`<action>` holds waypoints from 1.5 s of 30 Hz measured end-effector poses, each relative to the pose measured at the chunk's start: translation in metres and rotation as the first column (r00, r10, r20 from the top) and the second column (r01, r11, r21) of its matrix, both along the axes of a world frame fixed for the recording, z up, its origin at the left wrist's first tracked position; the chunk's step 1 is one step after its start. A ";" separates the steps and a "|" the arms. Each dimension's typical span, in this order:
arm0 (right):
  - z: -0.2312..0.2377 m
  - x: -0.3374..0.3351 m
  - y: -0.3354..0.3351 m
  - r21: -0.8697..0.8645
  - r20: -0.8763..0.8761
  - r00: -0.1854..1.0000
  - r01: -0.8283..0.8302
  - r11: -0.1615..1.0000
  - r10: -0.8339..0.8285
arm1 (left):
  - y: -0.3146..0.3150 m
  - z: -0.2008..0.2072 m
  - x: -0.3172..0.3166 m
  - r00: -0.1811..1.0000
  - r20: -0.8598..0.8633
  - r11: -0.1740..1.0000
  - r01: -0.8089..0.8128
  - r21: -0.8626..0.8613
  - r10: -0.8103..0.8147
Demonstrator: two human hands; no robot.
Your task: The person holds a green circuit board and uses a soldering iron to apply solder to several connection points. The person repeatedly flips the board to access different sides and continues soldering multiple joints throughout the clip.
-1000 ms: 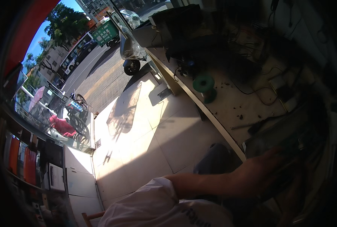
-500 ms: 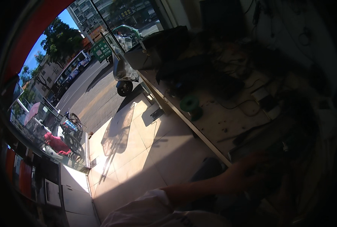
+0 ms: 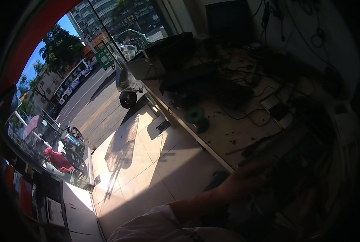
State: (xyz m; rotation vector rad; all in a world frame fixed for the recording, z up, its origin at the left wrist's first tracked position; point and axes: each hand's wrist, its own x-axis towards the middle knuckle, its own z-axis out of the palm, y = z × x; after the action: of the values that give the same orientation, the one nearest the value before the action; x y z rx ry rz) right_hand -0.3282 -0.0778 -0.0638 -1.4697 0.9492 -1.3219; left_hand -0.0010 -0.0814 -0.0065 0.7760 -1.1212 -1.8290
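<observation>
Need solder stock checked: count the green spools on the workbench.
1: a green spool near the workbench's front edge, beyond the left hand. Dark clutter farther back may hide more.

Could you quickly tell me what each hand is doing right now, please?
Left hand: reaching over the workbench edge into dark clutter; open or closed cannot be told.
Right hand: not in view.

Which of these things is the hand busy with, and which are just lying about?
In hand:
left hand at the bench edge, on dark parts too dim to tell

Lying about:
green spool
cables
white box
scooter outside
</observation>
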 end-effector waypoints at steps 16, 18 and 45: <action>-0.042 -0.011 0.009 0.085 0.031 0.993 -0.113 0.990 0.111 | -0.002 -0.002 -0.004 0.986 -0.147 0.988 -0.061 0.143 0.082; -0.047 -0.012 0.009 0.087 0.041 0.993 -0.115 0.990 0.112 | -0.002 -0.001 -0.005 0.987 -0.135 0.989 -0.071 0.132 0.089; 0.075 0.060 0.019 -0.178 -0.132 0.985 -0.136 0.975 0.113 | -0.003 0.011 -0.013 0.939 -0.298 0.985 -0.172 0.032 0.174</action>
State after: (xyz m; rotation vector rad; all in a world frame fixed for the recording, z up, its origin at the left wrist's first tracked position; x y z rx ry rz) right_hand -0.2681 -0.0590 0.0116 -1.7412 0.8118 -1.2680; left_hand -0.0143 -0.0849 0.0042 0.5564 -0.8255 -1.7313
